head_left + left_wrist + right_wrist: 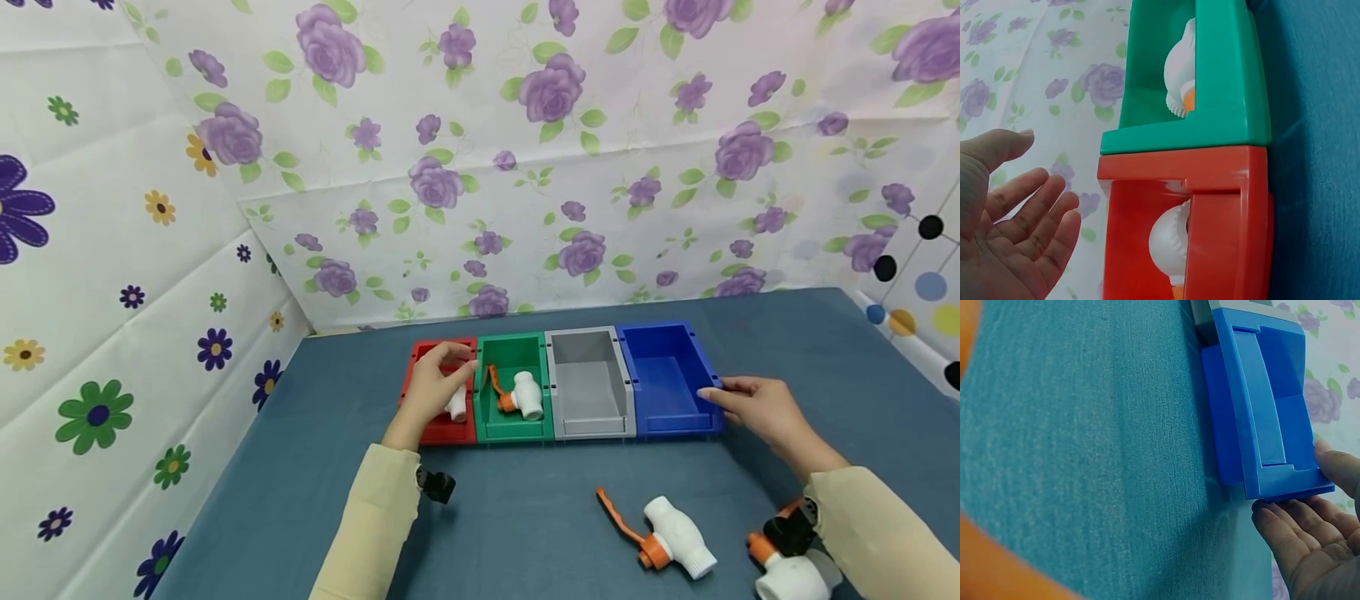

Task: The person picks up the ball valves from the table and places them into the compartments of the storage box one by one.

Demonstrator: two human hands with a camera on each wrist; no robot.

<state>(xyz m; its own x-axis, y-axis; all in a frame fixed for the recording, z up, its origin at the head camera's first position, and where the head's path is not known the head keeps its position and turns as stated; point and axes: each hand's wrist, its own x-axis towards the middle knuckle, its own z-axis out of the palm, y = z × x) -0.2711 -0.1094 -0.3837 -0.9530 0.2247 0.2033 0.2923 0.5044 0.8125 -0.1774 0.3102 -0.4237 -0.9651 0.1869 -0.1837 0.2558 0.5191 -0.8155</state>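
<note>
Four joined bins stand in a row in the head view: red (455,431), green (513,430), grey (591,383) and blue (662,379). My left hand (437,379) hovers over the red bin with relaxed fingers, holding nothing; the left wrist view shows its palm beside the bins. A white ball valve (1169,244) lies in the red bin, partly hidden. Another white ball valve (527,395) with an orange handle lies in the green bin. My right hand (765,412) pinches the blue bin's right wall, thumb at the rim and fingers outside.
On the blue-grey table (510,517), in front of the bins, lies a loose white ball valve (678,537) with an orange handle. Nearer the right forearm is another valve (795,577), partly covered by the wrist camera. Flowered cloth (480,183) hangs behind the bins.
</note>
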